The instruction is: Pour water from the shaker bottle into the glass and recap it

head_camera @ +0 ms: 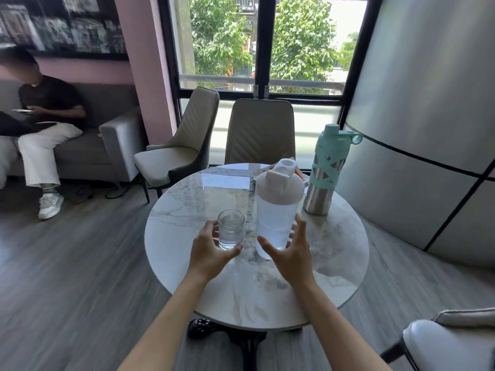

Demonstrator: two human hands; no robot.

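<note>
A white translucent shaker bottle (277,210) stands upright on the round marble table (241,295), its white lid on and water showing in its lower part. To its left stands a small clear glass (231,232) holding water. My left hand (211,253) is cupped loosely round the glass, fingers at its left side and thumb tip near its base. My right hand (290,253) is spread round the bottle's lower part, thumb in front and fingers at the right side, without a firm grip.
A steel bottle with a mint-green lid and sleeve (328,172) stands at the table's back right. Two beige chairs (259,132) stand behind the table and a white chair (450,341) at the front right. A person sits on a grey sofa (115,145) at the left.
</note>
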